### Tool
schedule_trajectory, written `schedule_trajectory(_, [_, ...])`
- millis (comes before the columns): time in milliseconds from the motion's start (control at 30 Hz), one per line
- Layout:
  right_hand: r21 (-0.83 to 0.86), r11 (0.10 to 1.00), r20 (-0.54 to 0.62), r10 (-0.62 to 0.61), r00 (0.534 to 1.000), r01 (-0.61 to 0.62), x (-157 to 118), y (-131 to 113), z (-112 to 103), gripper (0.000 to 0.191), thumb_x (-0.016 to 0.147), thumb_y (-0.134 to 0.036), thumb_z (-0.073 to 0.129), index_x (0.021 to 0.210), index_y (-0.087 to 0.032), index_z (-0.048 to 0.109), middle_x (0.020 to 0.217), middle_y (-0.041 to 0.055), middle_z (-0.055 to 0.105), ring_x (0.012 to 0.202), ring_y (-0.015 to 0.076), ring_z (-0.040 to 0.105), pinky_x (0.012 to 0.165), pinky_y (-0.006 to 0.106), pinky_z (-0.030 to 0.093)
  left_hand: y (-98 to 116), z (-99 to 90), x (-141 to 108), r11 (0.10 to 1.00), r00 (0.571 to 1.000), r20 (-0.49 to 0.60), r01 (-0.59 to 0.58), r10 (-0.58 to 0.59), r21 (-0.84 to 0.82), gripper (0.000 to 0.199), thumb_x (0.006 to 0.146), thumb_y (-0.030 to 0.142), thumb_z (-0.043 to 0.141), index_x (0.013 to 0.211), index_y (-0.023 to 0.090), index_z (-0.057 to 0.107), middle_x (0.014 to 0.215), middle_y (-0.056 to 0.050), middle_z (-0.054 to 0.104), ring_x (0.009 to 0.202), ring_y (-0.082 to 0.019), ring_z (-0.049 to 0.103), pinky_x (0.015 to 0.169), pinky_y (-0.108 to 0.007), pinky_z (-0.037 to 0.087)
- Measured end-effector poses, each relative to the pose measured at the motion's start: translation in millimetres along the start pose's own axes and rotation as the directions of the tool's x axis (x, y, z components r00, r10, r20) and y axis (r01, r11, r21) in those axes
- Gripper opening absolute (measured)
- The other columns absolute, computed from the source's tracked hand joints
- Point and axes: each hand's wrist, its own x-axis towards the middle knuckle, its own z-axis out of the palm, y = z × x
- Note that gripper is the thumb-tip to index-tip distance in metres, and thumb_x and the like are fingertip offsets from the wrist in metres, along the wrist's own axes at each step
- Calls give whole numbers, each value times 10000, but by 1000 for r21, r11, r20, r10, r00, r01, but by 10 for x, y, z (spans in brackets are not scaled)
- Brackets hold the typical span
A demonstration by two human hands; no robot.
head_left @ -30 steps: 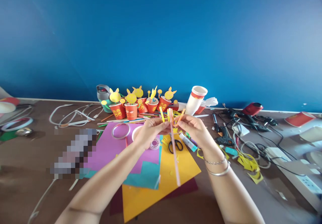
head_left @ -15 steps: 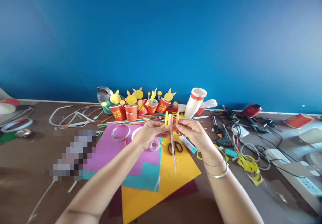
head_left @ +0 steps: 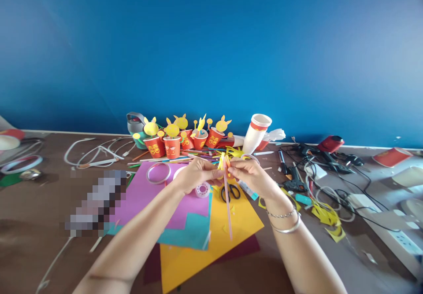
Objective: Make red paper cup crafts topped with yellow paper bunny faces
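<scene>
Above the orange paper, both my hands are raised with their fingertips close together. My left hand (head_left: 201,172) is closed on a narrow yellow strip (head_left: 221,159) at its fingertips. My right hand (head_left: 247,171) pinches a narrow orange strip (head_left: 228,162). Between them a long pink striped drinking straw (head_left: 228,210) hangs nearly upright, its upper part among the fingers; which hand bears it I cannot tell. Under the hands lie black-handled scissors (head_left: 234,192), a glue tube (head_left: 248,190) and a tape roll (head_left: 202,190).
Behind stand several red paper cups (head_left: 172,148) with yellow animal figures, beside a leaning cup stack (head_left: 256,133). Purple paper (head_left: 148,197) and teal paper (head_left: 188,234) overlap orange paper (head_left: 191,267). To the right lie a glue gun (head_left: 294,180), black cables (head_left: 363,175) and a power strip (head_left: 401,241).
My hands have moved slightly closer together, bringing the yellow and orange strips next to the pink straw. The straw's lower end hangs a little lower.
</scene>
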Motion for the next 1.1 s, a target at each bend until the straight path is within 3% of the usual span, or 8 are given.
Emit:
schedule_trajectory(200, [152, 981, 109, 107, 988, -123, -28, 15, -17, 298, 837, -430, 625, 834, -137, 680, 672, 0, 538, 602, 97, 448, 544, 236, 382, -8, -13, -6, 998, 999, 9, 41, -41, 54, 359, 591, 465, 814, 680, 126, 737, 620, -85, 721, 518, -162, 649, 556, -268, 517])
schedule_trajectory(367, [13, 997, 47, 79, 996, -80, -20, -17, 11, 281, 887, -369, 548, 726, -151, 626, 632, -19, 483, 576, 88, 425, 522, 229, 347, -17, 8, 22, 995, 1000, 8, -10, 10, 103, 356, 633, 484, 780, 680, 135, 730, 667, -76, 732, 584, -170, 678, 611, -267, 532])
schedule_trajectory(500, [58, 997, 46, 49, 998, -52, -2, -9, 40, 331, 871, -419, 569, 670, -157, 594, 640, -16, 484, 555, 83, 440, 505, 226, 358, -3, -14, 18, 994, 999, 52, -15, 10, 110, 362, 634, 491, 777, 679, 135, 730, 632, -68, 720, 545, -152, 656, 586, -253, 524])
schedule_trajectory(700, [114, 983, 70, 136, 988, -143, -4, 5, 83, 351, 838, -488, 600, 706, -163, 606, 567, -30, 484, 496, 78, 430, 460, 217, 350, -39, 8, -6, 984, 993, 120, -3, -18, 177, 354, 662, 488, 761, 658, 135, 729, 615, -68, 713, 521, -144, 631, 546, -245, 498])
schedule_trajectory(800, [143, 986, -54, 92, 994, -83, -1, -1, 109, 342, 842, -464, 603, 685, -160, 593, 550, -40, 436, 471, 68, 366, 433, 218, 289, 16, -36, 3, 979, 995, 92, -64, 47, 191, 362, 686, 483, 745, 768, 131, 744, 700, -82, 735, 633, -175, 672, 632, -277, 525])
schedule_trajectory(867, [185, 982, -196, 79, 977, -42, 2, -1, 101, 318, 835, -453, 615, 701, -165, 591, 540, -43, 422, 465, 73, 349, 426, 224, 271, 153, -153, -6, 968, 987, 26, -161, 159, 195, 409, 690, 467, 748, 946, 147, 733, 882, -96, 752, 810, -202, 694, 761, -310, 532])
schedule_trajectory(1000, [219, 971, -495, 29, 868, 92, -13, -15, 25, 256, 842, -421, 612, 765, -177, 610, 583, -25, 463, 489, 87, 366, 437, 232, 272, 483, -550, -164, 880, 949, -144, -196, 282, 432, 691, 606, 437, 813, 1222, 196, 613, 1304, -142, 608, 1177, -290, 584, 983, -394, 454])
schedule_trajectory(1100, [203, 959, -630, -28, 776, 199, -48, -65, -19, 238, 848, -402, 601, 731, -195, 592, 583, -29, 469, 488, 93, 380, 453, 239, 293, 406, -807, -402, 742, 954, -54, -194, 296, 642, 962, 527, 402, 857, 1387, 251, 453, 1515, -127, 374, 1400, -332, 330, 1108, -424, 317])
